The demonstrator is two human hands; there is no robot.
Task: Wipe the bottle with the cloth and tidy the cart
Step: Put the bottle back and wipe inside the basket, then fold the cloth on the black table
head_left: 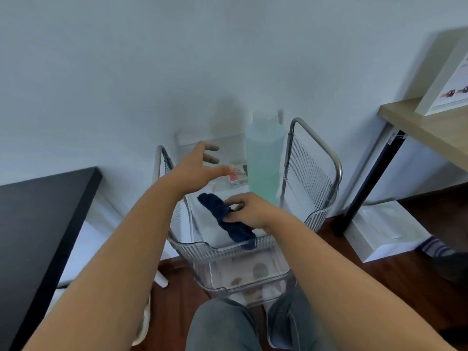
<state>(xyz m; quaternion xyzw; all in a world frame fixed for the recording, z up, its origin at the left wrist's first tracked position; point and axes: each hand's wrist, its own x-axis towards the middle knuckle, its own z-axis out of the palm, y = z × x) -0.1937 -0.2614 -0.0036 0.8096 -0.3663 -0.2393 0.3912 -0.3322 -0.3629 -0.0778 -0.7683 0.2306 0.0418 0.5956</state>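
Observation:
A tall translucent bottle (263, 158) with pale green liquid stands upright in the right half of the clear cart's (222, 249) top tray. My right hand (249, 210) grips a dark blue cloth (228, 221) just in front of the bottle's base; one end of the cloth hangs over the tray's front rim. My left hand (200, 168) hovers over the tray to the left of the bottle, fingers spread and holding nothing. A small red and white packet (236, 177) lies in the tray between my left hand and the bottle.
The cart has metal handles on both sides and a lower tray with blurred items. A black table (38, 224) stands to the left, a wooden desk (430, 127) with a white frame to the right. A white box (385, 231) lies on the wood floor.

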